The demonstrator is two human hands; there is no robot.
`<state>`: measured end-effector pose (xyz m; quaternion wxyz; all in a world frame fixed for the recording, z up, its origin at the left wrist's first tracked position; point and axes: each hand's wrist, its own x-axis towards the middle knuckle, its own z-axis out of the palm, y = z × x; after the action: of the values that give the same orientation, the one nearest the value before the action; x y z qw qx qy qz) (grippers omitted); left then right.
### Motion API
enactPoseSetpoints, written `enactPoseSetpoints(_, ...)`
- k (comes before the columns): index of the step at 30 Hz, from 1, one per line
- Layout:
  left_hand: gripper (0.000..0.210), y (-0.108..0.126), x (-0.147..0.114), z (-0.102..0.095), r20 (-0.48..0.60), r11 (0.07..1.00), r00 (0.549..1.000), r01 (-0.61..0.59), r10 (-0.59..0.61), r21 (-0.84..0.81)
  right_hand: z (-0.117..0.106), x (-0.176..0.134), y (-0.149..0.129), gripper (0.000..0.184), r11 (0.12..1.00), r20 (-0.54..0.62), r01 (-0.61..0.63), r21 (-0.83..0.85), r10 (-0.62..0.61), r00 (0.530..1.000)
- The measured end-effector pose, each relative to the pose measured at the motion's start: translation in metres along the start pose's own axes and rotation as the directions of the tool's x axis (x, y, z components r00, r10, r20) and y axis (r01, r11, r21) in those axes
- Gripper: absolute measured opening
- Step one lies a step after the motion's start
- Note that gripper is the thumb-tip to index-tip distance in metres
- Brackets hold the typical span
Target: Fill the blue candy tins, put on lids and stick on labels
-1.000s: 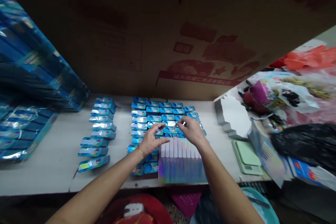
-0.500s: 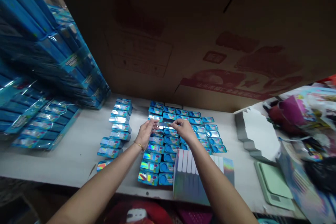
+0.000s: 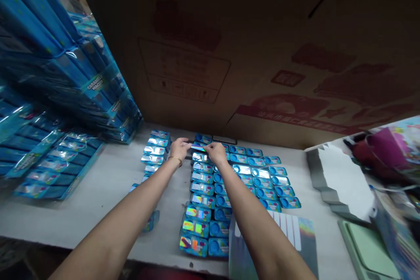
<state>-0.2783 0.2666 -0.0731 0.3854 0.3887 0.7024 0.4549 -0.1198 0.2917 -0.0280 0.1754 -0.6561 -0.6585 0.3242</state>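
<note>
Between my two hands a narrow shiny sticker strip [image 3: 198, 147] is stretched, low over the far end of a column of small blue boxes [image 3: 202, 178]. My left hand [image 3: 179, 148], with a bracelet at its wrist, pinches the strip's left end. The fingers of my right hand [image 3: 217, 153] close on its right end. Several boxes in the left column carry shiny strips on their tops. Others [image 3: 290, 202] to the right show a round blue mark. Whether the strip touches a box, I cannot tell. My right forearm partly covers a holographic sticker sheet [image 3: 306, 245].
A large cardboard carton [image 3: 197, 70] walls off the back. Plastic-wrapped blue packs [image 3: 108, 92] are stacked at left, and another row of blue boxes [image 3: 154, 149] stands nearby. At right are a stack of white cards [image 3: 344, 179], a green scale [image 3: 370, 245] and assorted bags.
Both hands, with the strip between them, have shifted left and toward the far end of the left column. The camera view has also shifted.
</note>
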Motion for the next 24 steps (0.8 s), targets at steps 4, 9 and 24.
enactPoseSetpoints(4,0.032,-0.006,0.013,0.005,-0.001,0.999,1.000,0.021,-0.021,0.037,0.006,0.007,-0.006,0.017,0.983,-0.037,-0.017,-0.181,0.011,0.999)
enactPoseSetpoints(9,0.032,-0.012,0.016,0.017,0.007,0.994,0.998,0.054,-0.055,0.096,0.015,0.004,-0.004,0.022,0.932,-0.091,-0.059,-0.358,0.028,0.995)
enactPoseSetpoints(24,0.028,0.057,-0.115,0.072,0.485,0.717,0.731,-0.645,0.479,0.263,-0.169,-0.174,0.149,0.023,0.973,-0.472,0.122,-0.195,-0.203,0.858)
